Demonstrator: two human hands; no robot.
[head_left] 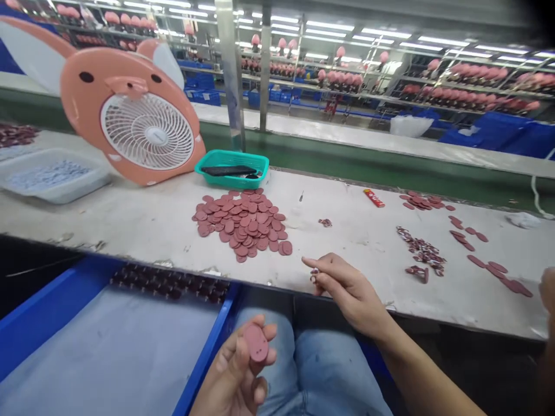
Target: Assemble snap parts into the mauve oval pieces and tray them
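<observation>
My left hand [236,370] holds up a flat oval pink disc [255,343] over my lap, its small dark holes facing me. At the bench edge, my right hand [342,286] pinches a small shiny dark-and-white part [314,275] between thumb and fingers, the index finger stretched out; its exact kind is too small to tell. A heap of the same pink discs [247,222] lies on the bench to the left of my right hand. Beyond that hand rests a little cluster of small parts [325,222].
A pink animal-shaped fan [147,130], a green basket [232,180] and a white tray [56,190] stand at the left. Small parts [422,251] and more discs [498,274] lie right. A blue bin [217,335] sits below. Another person's hand [548,289] shows at the right edge.
</observation>
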